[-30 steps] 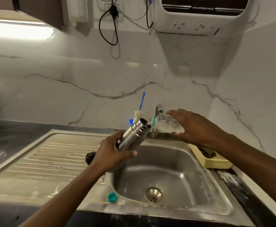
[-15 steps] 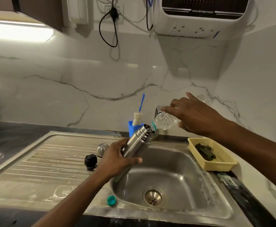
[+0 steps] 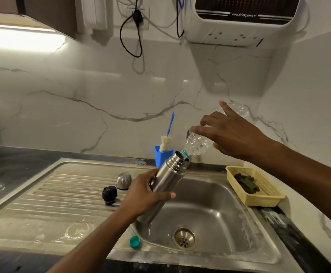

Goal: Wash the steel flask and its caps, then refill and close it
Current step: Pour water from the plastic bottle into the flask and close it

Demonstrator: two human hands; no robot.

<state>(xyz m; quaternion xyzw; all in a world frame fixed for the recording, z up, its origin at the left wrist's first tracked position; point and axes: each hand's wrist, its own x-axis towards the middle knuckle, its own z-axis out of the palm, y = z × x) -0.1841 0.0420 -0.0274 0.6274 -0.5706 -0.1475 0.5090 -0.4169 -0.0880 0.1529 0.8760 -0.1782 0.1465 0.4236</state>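
Observation:
My left hand [image 3: 144,196] grips the steel flask [image 3: 167,178] around its middle, tilted with its open mouth up and to the right, over the sink basin [image 3: 219,213]. My right hand [image 3: 229,134] holds a clear plastic bottle [image 3: 197,143] tipped neck-down, its mouth at the flask's opening. On the drainboard [image 3: 62,194] to the left sit the black inner cap [image 3: 109,194] and the steel outer cap [image 3: 124,180]. A teal bottle cap [image 3: 134,241] lies on the sink's front rim.
A blue holder [image 3: 161,157] with a bottle brush stands behind the sink by the wall. A yellow basket [image 3: 263,196] with a dark scrubber sits to the right. A white water purifier [image 3: 239,18] hangs on the wall above. Dark countertop lies left of the drainboard.
My right hand has raised the plastic bottle's base, tipping it steeper into the flask's mouth. The flask has stayed in my left hand, tilted a little more upright.

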